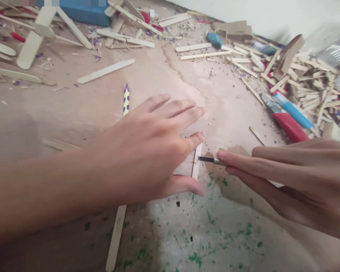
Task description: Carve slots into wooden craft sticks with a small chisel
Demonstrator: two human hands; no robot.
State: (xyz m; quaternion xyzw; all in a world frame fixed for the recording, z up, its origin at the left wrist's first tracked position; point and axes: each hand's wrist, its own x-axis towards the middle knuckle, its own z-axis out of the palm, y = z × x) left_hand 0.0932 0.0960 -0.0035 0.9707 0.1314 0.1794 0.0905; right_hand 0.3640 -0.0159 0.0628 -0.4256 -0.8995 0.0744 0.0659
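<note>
- Right hand (306, 181) has its fingers closed around a slim tool with a dark, narrow metal blade and silver collar (206, 159). Can't make out how firm that pinch is.
- Left hand (170, 136) isn't gripping anything that I can see: palm down, fingers spread, thumb and index seemingly pinning a narrow, pale wooden stick (196, 170) between them, just left of the right hand's grip.
- Blade tip looks to be on the stick, right in the gap between those two digits. Honestly, that's my main worry: it points at the left hand, so one slip across the wood could nick it.
- Stick's super thin too, so too much push could split it, imo. Too little pressure from thumb and index, and it could skid or twist under the blade.
- If the stick gives way, the tip could gouge the green-flecked tabletop (232, 226) underneath.
- Just beyond the right fingers there's a red-handled tool (291, 126); a careless backswing could knock it.
</note>
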